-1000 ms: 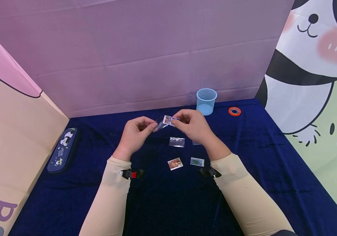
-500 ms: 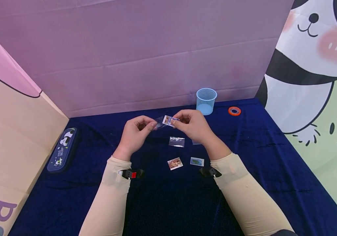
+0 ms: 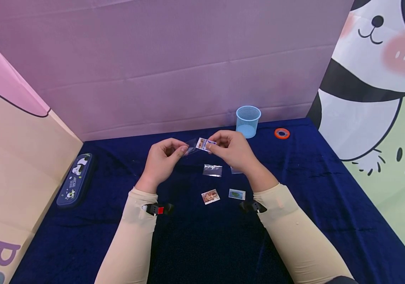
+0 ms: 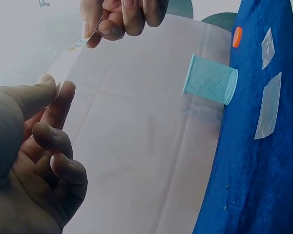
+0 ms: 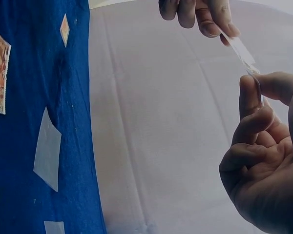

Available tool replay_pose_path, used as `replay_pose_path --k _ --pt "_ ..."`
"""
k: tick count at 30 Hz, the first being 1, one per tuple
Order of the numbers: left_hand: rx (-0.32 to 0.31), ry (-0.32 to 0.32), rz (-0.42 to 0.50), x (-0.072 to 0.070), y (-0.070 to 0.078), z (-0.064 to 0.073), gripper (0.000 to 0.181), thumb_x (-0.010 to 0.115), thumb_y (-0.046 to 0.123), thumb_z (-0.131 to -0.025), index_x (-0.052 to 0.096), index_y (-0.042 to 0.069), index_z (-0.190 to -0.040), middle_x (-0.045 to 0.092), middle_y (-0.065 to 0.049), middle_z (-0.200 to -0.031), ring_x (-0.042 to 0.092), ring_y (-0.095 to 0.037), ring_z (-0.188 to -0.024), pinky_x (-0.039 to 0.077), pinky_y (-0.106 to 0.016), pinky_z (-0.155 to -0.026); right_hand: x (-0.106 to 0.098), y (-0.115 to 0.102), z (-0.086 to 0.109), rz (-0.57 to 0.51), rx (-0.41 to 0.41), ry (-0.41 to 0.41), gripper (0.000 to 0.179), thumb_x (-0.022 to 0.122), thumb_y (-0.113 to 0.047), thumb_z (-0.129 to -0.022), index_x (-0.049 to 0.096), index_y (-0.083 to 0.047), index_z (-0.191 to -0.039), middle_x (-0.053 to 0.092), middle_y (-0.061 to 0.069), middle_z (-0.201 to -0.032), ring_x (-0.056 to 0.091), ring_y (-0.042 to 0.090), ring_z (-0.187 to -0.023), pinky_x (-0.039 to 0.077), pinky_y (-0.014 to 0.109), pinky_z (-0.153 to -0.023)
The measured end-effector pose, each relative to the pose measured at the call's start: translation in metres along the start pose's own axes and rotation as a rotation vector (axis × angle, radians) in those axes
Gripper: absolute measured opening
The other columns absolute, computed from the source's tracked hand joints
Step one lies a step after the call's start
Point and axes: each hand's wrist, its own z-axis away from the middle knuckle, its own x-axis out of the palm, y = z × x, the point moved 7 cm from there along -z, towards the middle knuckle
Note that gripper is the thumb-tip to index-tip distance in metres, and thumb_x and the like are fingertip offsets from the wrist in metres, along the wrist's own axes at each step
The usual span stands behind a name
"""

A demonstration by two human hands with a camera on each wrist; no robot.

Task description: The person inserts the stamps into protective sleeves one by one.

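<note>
Between thumb and forefinger, my left hand (image 3: 163, 161) pinches a small clear plastic sleeve (image 3: 192, 146). My right hand (image 3: 233, 152) pinches a small printed stamp (image 3: 202, 144) with a white border. In the head view the stamp's left end meets the sleeve's right end, above the table. Both wrist views show the two hands facing each other across these thin pieces. Below them on the cloth lie another clear sleeve (image 3: 212, 170), a reddish-brown stamp (image 3: 210, 196) and a blue-green stamp (image 3: 237, 194). A further sleeve (image 3: 236, 171) is partly hidden by my right wrist.
A light blue mesh cup (image 3: 247, 122) stands at the back edge of the dark blue tablecloth (image 3: 202, 244). To its right lies an orange roll of tape (image 3: 282, 133). At the far left is a navy pencil case (image 3: 75, 180). Printed cloth walls enclose the table.
Both hands have shifted very slightly upward in the head view. The held sleeve has changed its tilt and lies flatter beside the stamp. The things on the table have stayed put.
</note>
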Motion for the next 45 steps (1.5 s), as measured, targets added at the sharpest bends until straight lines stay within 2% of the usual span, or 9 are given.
replay_pose_path --k 11,18,28,38,45 --pt "0.002 0.003 -0.024 -0.0008 0.0017 0.0005 0.014 0.073 0.024 -0.101 0.079 0.011 -0.106 0.066 -0.001 -0.081 0.052 -0.023 -0.066 0.043 -0.030 -0.058 -0.0002 -0.0031 0.0016 0.032 -0.024 0.005 0.011 0.076 -0.017 -0.097 0.078 -0.008 -0.104 0.065 0.008 -0.080 0.052 0.025 -0.069 0.041 0.030 -0.057" --pt "0.007 0.001 -0.005 -0.0001 0.0018 0.0006 0.015 0.073 0.023 -0.101 0.079 0.010 -0.106 0.071 -0.001 -0.084 0.055 -0.022 -0.067 0.044 -0.029 -0.058 0.0021 -0.0043 0.0019 0.040 -0.069 -0.012 0.008 0.075 -0.017 -0.098 0.078 -0.011 -0.104 0.059 0.007 -0.076 0.050 0.027 -0.066 0.040 0.031 -0.055" --pt "0.023 -0.021 -0.008 0.0027 0.0025 0.0007 0.013 0.073 0.022 -0.101 0.080 0.012 -0.104 0.075 0.001 -0.087 0.059 -0.020 -0.068 0.046 -0.029 -0.059 0.0022 -0.0036 0.0017 0.032 -0.050 -0.012 0.011 0.075 -0.018 -0.099 0.079 -0.008 -0.104 0.065 0.007 -0.080 0.051 0.026 -0.068 0.042 0.031 -0.058" --pt "0.025 0.000 0.003 0.0018 0.0012 0.0005 0.015 0.072 0.023 -0.102 0.080 0.011 -0.105 0.075 0.000 -0.088 0.057 -0.020 -0.067 0.045 -0.030 -0.059 0.0030 -0.0022 0.0012 0.050 -0.056 -0.036 0.010 0.076 -0.016 -0.097 0.079 -0.008 -0.103 0.069 0.006 -0.083 0.054 0.024 -0.068 0.043 0.030 -0.057" --pt "0.022 0.013 0.004 0.0006 0.0028 0.0003 0.015 0.071 0.023 -0.103 0.079 0.010 -0.105 0.075 -0.005 -0.090 0.056 -0.022 -0.069 0.045 -0.030 -0.061 0.0045 -0.0019 0.0014 0.033 -0.045 -0.061 0.010 0.077 -0.016 -0.097 0.080 -0.007 -0.101 0.070 0.006 -0.084 0.053 0.024 -0.068 0.044 0.030 -0.058"
